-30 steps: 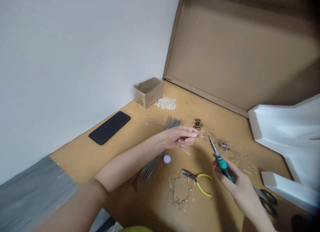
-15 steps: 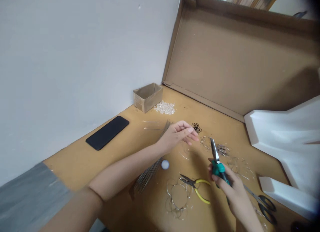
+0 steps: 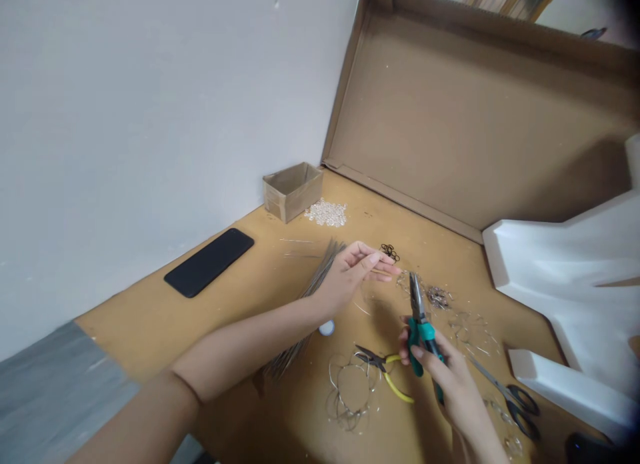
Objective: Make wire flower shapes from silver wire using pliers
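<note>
My left hand hovers above the table, thumb and index finger pressed together in a pinch. Whatever sits between those fingertips is too small to make out. In my right hand is a pair of green-handled pliers, its metal nose pointing up just right of my left fingertips. Under my left forearm lies a bundle of thin metal wires, partly hidden. Black rings lie just beyond my left fingers. Yellow-handled pliers rest below, beside a ring of bent wire.
A cardboard box stands by the wall near a pile of clear beads. A black phone lies at left. Scissors, wire pieces and white foam are at right. A cardboard panel rises behind.
My right hand has brought the green pliers left, closer to my left hand, and their handles look more spread. The left hand keeps its pinch and has barely moved.
</note>
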Action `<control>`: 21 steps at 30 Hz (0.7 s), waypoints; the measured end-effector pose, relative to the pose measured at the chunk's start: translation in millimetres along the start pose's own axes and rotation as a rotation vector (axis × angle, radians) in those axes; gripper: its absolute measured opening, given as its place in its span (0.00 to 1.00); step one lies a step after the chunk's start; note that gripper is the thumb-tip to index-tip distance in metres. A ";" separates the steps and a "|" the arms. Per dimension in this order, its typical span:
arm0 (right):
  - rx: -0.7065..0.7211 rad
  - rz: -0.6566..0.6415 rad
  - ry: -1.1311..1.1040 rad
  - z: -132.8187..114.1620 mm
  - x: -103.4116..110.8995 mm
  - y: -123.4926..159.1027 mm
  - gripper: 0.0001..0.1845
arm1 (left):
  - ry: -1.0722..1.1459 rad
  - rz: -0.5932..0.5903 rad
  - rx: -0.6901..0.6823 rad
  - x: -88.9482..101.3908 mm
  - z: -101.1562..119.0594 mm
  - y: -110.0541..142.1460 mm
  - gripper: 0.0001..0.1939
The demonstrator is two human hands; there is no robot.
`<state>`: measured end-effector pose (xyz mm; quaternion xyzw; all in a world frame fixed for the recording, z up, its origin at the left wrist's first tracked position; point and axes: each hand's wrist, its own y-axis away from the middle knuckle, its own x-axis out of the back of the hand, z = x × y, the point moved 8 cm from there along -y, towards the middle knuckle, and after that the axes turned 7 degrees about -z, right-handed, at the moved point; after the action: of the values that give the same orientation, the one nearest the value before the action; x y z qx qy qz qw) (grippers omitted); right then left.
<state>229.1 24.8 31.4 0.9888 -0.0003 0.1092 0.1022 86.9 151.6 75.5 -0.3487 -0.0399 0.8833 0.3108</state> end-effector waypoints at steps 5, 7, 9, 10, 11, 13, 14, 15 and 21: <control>-0.003 0.000 -0.011 0.9 -0.6 0.1 0.23 | -0.063 -0.002 0.038 2.0 -6.2 0.9 0.11; -0.002 -0.001 -0.011 1.4 -1.0 -0.2 0.23 | -0.063 -0.007 0.049 1.7 -8.3 1.1 0.11; 0.000 -0.002 -0.007 0.8 -1.2 -0.2 0.22 | -0.059 -0.014 0.050 0.8 -8.4 0.8 0.11; 0.001 -0.004 0.002 0.1 -1.0 -0.1 0.21 | -0.062 -0.009 0.048 1.3 -7.5 0.4 0.11; 0.000 -0.007 0.025 -0.6 -0.3 0.0 0.21 | -0.069 0.006 0.044 2.9 -5.8 -0.3 0.11; -0.009 -0.001 0.124 -1.3 3.9 0.1 0.21 | -0.095 0.057 0.024 8.7 0.6 -2.2 0.11; -0.018 0.015 0.205 -0.8 8.2 0.0 0.22 | -0.111 0.082 0.008 12.0 5.2 -3.2 0.11; -0.030 0.039 0.307 0.6 13.5 0.0 0.22 | -0.130 0.096 -0.004 14.4 9.8 -4.3 0.11; -0.102 0.208 1.025 23.0 42.0 0.6 0.23 | -0.200 -0.162 0.078 -1.8 16.1 -7.2 0.12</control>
<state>275.1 20.4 18.7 0.7970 -0.0540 0.5883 0.1256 81.3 158.7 90.7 -0.2420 -0.0643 0.8865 0.3891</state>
